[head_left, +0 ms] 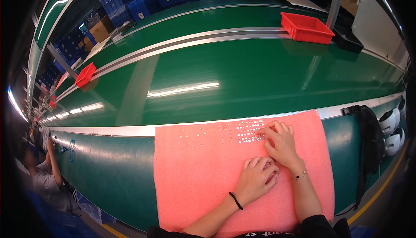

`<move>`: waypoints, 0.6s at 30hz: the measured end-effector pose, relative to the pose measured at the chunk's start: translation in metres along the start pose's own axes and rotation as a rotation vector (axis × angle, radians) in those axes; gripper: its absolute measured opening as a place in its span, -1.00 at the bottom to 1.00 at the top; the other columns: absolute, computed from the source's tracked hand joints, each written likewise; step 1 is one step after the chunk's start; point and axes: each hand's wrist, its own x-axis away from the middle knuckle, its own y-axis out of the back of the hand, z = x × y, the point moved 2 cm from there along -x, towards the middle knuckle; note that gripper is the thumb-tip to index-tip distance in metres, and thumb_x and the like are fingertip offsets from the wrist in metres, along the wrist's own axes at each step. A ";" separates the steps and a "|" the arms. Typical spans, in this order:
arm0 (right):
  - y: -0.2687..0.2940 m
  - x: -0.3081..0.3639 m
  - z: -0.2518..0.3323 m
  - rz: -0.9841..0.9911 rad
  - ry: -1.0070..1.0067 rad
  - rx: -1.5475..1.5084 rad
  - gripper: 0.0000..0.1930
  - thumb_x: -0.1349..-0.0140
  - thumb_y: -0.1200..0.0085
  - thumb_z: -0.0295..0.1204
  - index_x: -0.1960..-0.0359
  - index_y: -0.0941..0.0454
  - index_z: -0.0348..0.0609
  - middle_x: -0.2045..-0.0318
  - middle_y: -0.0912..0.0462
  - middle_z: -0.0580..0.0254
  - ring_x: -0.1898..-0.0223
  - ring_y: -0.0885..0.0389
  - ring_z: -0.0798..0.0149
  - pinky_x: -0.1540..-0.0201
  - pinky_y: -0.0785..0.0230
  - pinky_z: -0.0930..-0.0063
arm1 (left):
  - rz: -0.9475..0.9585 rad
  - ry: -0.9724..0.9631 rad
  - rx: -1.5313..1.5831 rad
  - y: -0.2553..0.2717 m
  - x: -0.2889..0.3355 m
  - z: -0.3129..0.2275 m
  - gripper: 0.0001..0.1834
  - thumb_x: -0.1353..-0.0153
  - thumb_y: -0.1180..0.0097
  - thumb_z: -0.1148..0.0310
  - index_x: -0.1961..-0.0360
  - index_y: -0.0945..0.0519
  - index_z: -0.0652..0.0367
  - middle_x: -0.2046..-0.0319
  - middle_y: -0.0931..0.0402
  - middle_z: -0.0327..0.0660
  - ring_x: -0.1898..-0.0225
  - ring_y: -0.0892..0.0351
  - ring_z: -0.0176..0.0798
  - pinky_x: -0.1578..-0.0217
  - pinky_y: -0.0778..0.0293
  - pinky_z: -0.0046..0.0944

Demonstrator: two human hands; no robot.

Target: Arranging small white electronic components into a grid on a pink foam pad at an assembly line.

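Note:
A pink foam sheet point(195, 181) lies on the bench in front of me. Near its far edge sit rows of small shiny round gems point(246, 133), with sparser ones scattered to their left. My right hand point(281, 143) reaches the right end of these rows, thumb and index finger drawn toward each other at the gems. Whatever may be between those fingertips is too small to make out. Closer to me, my left hand point(258, 179) rests on the foam with its fingers curled in. Its palm side is partly hidden, so any small thing in it does not show.
Beyond the foam runs a wide green conveyor belt point(242, 73). Red bins point(305, 29) stand along its far rail. A black strap bag point(370, 138) and white rounded objects point(390, 129) are at the right. Another person point(50, 181) works at the far left, near a blue beaded strand point(71, 150).

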 end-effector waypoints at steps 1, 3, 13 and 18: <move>0.000 0.000 0.000 -0.002 0.007 0.003 -0.70 -0.06 -0.04 -0.52 0.17 -0.66 0.10 0.23 -0.51 0.32 0.13 -0.44 0.24 0.04 -0.11 0.26 | 0.002 0.000 -0.001 0.000 0.000 0.000 -0.84 -0.08 -0.25 0.32 0.27 -0.64 -0.01 0.13 -0.46 -0.28 0.02 -0.42 -0.17 -0.02 -0.27 -0.10; 0.001 0.000 0.000 -0.003 0.013 0.007 -0.69 -0.06 -0.04 -0.52 0.17 -0.66 0.10 0.23 -0.51 0.32 0.14 -0.44 0.24 0.04 -0.11 0.26 | 0.004 0.000 -0.002 0.000 0.000 0.000 -0.83 -0.08 -0.25 0.32 0.27 -0.64 -0.01 0.13 -0.46 -0.28 0.02 -0.42 -0.17 -0.02 -0.27 -0.10; 0.002 0.000 0.000 -0.011 0.035 -0.007 -0.75 -0.02 -0.08 -0.50 0.23 -0.66 -0.01 0.24 -0.48 0.31 0.18 -0.41 0.25 0.05 -0.10 0.28 | -0.006 0.006 0.002 0.000 0.000 -0.001 -0.85 -0.08 -0.25 0.33 0.29 -0.66 0.01 0.13 -0.47 -0.27 0.01 -0.42 -0.16 -0.03 -0.27 -0.10; 0.002 0.000 0.000 -0.002 0.026 -0.005 -0.78 -0.02 -0.10 -0.50 0.27 -0.65 -0.04 0.24 -0.48 0.31 0.17 -0.42 0.24 0.05 -0.10 0.28 | -0.008 0.008 0.006 0.000 0.000 0.000 -0.85 -0.08 -0.25 0.33 0.29 -0.65 0.02 0.13 -0.46 -0.27 0.02 -0.43 -0.16 -0.03 -0.28 -0.09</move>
